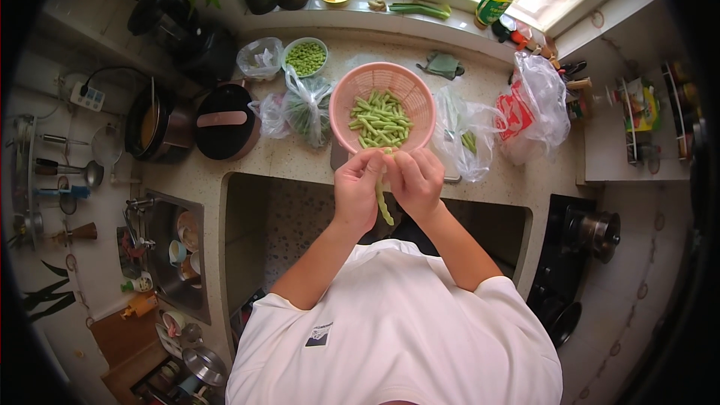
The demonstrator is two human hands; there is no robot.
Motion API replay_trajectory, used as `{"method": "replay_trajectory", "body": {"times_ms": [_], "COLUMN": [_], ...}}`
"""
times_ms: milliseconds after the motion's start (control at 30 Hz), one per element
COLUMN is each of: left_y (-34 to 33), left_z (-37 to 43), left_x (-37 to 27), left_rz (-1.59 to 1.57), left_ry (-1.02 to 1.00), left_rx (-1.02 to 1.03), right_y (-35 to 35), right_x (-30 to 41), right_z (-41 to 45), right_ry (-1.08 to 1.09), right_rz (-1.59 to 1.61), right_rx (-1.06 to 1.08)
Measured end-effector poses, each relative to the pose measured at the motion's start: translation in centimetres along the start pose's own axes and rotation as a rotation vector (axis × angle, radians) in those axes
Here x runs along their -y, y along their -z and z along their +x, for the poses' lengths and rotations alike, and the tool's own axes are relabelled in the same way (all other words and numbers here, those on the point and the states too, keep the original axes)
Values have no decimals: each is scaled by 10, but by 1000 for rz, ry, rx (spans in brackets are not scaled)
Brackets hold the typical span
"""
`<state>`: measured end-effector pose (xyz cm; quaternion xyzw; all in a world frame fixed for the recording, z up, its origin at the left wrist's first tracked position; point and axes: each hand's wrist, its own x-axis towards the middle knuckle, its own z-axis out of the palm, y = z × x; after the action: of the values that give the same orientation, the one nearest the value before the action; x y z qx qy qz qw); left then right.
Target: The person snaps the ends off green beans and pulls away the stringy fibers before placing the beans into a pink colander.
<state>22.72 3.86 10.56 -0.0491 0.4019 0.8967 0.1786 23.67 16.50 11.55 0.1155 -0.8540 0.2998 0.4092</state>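
A long green bean pod (383, 202) hangs down between my two hands. Its upper end is pinched by the fingertips of my left hand (359, 183) and of my right hand (415, 180), which nearly touch each other at the near rim of a pink plastic colander (336, 102). Inside the colander lies a heap of short green bean pieces (382, 119). To its right, an open clear plastic bag (475, 157) holds more green beans (468, 142). A bowl of shelled green beans or peas (305, 58) stands behind the colander on the left.
Tied plastic bags (309, 104) sit left of the colander, beside a black-lidded cooker (228, 121). A green cloth (442, 65) and a large plastic bag (540, 101) lie to the right. The sink (194, 292) with dishes is at left, a stove (554, 259) at right.
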Motion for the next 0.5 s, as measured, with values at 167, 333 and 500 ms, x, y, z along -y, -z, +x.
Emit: {"method": "replay_trajectory", "body": {"times_ms": [167,333,500], "left_y": [-3,2,-4], "left_z": [-2,-1,0], "left_x": [0,-1,-4], "left_rz": [-17,-88,-117], "left_ry": [-2,65,86], "left_rx": [-16,-6,1], "right_y": [-1,2,1], "right_x": [4,5,6], "right_z": [-2,-2,-4], "right_ry": [-13,-20,-28], "right_rz": [0,35,42], "right_rx": [-8,7,18]}}
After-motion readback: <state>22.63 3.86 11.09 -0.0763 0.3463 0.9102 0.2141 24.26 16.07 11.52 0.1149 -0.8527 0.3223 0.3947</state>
